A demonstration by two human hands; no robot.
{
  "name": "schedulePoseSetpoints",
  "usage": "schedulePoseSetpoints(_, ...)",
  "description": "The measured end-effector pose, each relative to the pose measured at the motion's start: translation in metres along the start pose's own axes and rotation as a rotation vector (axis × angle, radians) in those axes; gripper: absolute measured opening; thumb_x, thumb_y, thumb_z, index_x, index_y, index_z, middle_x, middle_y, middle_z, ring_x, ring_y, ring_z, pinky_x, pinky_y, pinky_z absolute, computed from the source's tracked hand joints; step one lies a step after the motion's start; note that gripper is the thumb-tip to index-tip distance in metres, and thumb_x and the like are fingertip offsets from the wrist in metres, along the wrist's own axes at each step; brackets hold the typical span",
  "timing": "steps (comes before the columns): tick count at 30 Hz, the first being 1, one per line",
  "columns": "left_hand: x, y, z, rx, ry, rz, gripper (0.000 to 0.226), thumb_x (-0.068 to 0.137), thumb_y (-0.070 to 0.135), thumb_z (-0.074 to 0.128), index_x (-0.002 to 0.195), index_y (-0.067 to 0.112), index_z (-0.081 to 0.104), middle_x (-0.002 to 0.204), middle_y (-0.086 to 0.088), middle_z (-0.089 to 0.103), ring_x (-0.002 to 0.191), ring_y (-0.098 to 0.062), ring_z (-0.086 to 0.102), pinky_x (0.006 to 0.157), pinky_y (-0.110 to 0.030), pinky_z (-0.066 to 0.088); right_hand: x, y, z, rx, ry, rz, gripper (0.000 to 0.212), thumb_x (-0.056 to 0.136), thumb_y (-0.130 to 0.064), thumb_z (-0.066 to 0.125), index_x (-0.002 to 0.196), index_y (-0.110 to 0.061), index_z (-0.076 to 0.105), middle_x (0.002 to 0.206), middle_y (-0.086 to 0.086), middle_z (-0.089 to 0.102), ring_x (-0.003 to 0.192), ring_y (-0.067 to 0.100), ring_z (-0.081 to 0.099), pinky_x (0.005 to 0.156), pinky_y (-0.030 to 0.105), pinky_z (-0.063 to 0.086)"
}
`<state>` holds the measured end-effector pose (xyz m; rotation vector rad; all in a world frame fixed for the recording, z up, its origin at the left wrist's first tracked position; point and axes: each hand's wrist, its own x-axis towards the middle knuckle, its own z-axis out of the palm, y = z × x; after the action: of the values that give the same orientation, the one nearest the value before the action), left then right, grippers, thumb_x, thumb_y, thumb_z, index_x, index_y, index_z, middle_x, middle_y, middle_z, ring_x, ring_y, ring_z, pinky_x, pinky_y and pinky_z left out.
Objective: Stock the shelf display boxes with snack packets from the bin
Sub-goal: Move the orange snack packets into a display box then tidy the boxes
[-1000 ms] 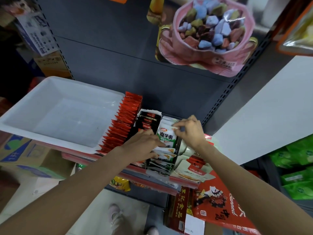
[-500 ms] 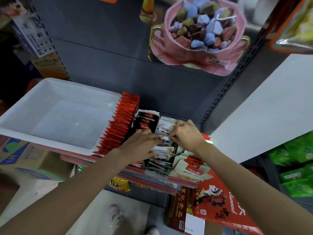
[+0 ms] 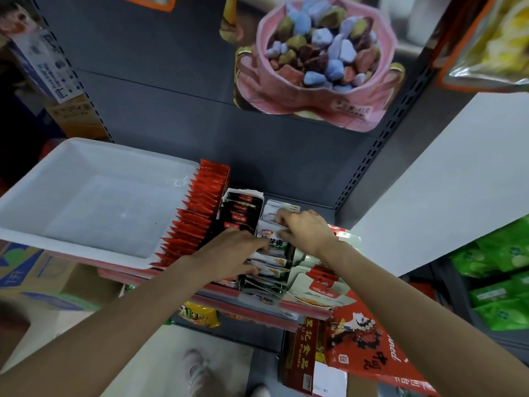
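Two hands work in one display box. Right hand point(image 3: 305, 231) is curled over the top edge of the white-and-green packets point(image 3: 272, 242) at the back of the row, fingertips pinching the upright packs. Left hand point(image 3: 229, 250) lies on the front of the same row, fingers bent over the packs and pressing them; whether it actually grasps one I cannot tell. The packets stand on edge in the middle display box point(image 3: 264, 285) on the shelf point(image 3: 257, 306), between the black packets point(image 3: 242, 209) and the flat red-and-white pouches point(image 3: 320, 287).

Risks, as I judge them:
- Row is tightly packed; forcing another pack in could buckle the cardboard wall or push the front packs over the shelf lip.
- Front packs already lean forward; if the left hand lifts off, they may fan out or slide to the floor.
- Left forearm crosses just beside the red packets point(image 3: 197, 213); a sideways nudge could topple that row.

Surroundings: white bin point(image 3: 34, 213) sits to the left on the shelf, no packets visible inside it. A bag of coloured candy point(image 3: 317, 61) hangs above, well apart from the hands. Red cartons point(image 3: 360, 348) stand below the shelf edge, green bags point(image 3: 503, 267) far right. Nothing blocks the box except the hands themselves, which hide part of the row.
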<state>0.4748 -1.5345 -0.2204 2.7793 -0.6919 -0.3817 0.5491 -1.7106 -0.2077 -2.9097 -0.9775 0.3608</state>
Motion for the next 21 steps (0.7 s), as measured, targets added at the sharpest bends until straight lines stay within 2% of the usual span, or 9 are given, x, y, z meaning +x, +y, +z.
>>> schedulePoseSetpoints(2, -0.001, 0.001, -0.003, -0.021, 0.000, -0.010, 0.044, 0.088, 0.039, 0.062, 0.127, 0.029, 0.046, 0.121, 0.006, 0.057, 0.110, -0.012, 0.048, 0.092, -0.025, 0.028, 0.000, 0.001, 0.000, 0.034, 0.064, 0.047, 0.025, 0.094, -0.021, 0.050, 0.119, -0.021, 0.053, 0.102, 0.008, 0.068, 0.101, 0.030, 0.059, 0.090, 0.032, 0.036)
schedulePoseSetpoints(5, -0.004, 0.000, -0.004, -0.060, 0.048, -0.024, 0.045, 0.088, 0.037, 0.062, 0.129, 0.029, 0.046, 0.120, 0.006, 0.056, 0.112, -0.011, 0.046, 0.091, -0.022, 0.024, -0.003, 0.005, 0.000, 0.076, 0.221, 0.115, 0.031, 0.093, -0.018, 0.050, 0.123, -0.024, 0.055, 0.102, 0.008, 0.071, 0.099, 0.030, 0.060, 0.096, 0.031, 0.033)
schedulePoseSetpoints(6, -0.004, 0.000, -0.004, -0.062, 0.061, -0.025, 0.047, 0.088, 0.037, 0.062, 0.131, 0.030, 0.045, 0.123, 0.006, 0.055, 0.115, -0.011, 0.044, 0.092, -0.022, 0.023, -0.003, 0.005, 0.001, 0.050, 0.225, 0.110, 0.032, 0.093, -0.017, 0.049, 0.124, -0.024, 0.055, 0.100, 0.007, 0.071, 0.098, 0.030, 0.061, 0.097, 0.031, 0.032)
schedulePoseSetpoints(10, -0.002, 0.001, -0.001, -0.034, 0.040, -0.034, 0.051, 0.089, 0.038, 0.061, 0.136, 0.032, 0.041, 0.125, 0.004, 0.055, 0.117, -0.012, 0.043, 0.097, -0.024, 0.025, 0.004, 0.000, 0.004, -0.110, 0.047, 0.030, 0.036, 0.090, -0.008, 0.046, 0.121, -0.024, 0.056, 0.103, 0.006, 0.069, 0.099, 0.028, 0.061, 0.095, 0.035, 0.035)
schedulePoseSetpoints(14, -0.001, -0.001, 0.001, -0.012, 0.052, -0.026, 0.057, 0.088, 0.038, 0.061, 0.139, 0.032, 0.039, 0.130, 0.005, 0.055, 0.120, -0.011, 0.045, 0.100, -0.024, 0.025, 0.002, 0.001, -0.001, 0.002, 0.084, -0.022, 0.040, 0.091, -0.015, 0.051, 0.129, -0.025, 0.049, 0.128, 0.002, 0.059, 0.113, 0.023, 0.056, 0.096, 0.033, 0.035)
schedulePoseSetpoints(17, -0.004, -0.003, 0.006, 0.040, 0.093, 0.012, 0.062, 0.090, 0.036, 0.059, 0.145, 0.028, 0.033, 0.148, 0.006, 0.039, 0.133, -0.011, 0.038, 0.109, -0.029, 0.024, -0.004, 0.004, -0.005, 0.170, 0.078, -0.098, 0.033, 0.089, -0.017, 0.056, 0.122, -0.023, 0.054, 0.129, -0.001, 0.053, 0.113, 0.022, 0.054, 0.093, 0.034, 0.044)
schedulePoseSetpoints(19, -0.004, -0.004, 0.009, 0.094, 0.114, 0.035, 0.063, 0.091, 0.037, 0.056, 0.147, 0.028, 0.028, 0.154, 0.005, 0.027, 0.139, -0.013, 0.031, 0.112, -0.030, 0.020, -0.003, 0.007, -0.008, 0.182, -0.030, -0.127, 0.025, 0.090, -0.026, 0.059, 0.115, -0.021, 0.062, 0.127, -0.002, 0.050, 0.115, 0.018, 0.051, 0.094, 0.035, 0.044)
schedulePoseSetpoints(21, -0.006, -0.004, 0.009, 0.127, 0.140, 0.044, 0.061, 0.091, 0.037, 0.056, 0.146, 0.028, 0.031, 0.155, 0.003, 0.024, 0.141, -0.015, 0.027, 0.113, -0.031, 0.017, 0.000, 0.009, -0.008, 0.149, -0.118, -0.117, 0.032, 0.089, -0.035, 0.060, 0.117, -0.019, 0.063, 0.129, -0.002, 0.048, 0.119, 0.015, 0.045, 0.098, 0.035, 0.041)
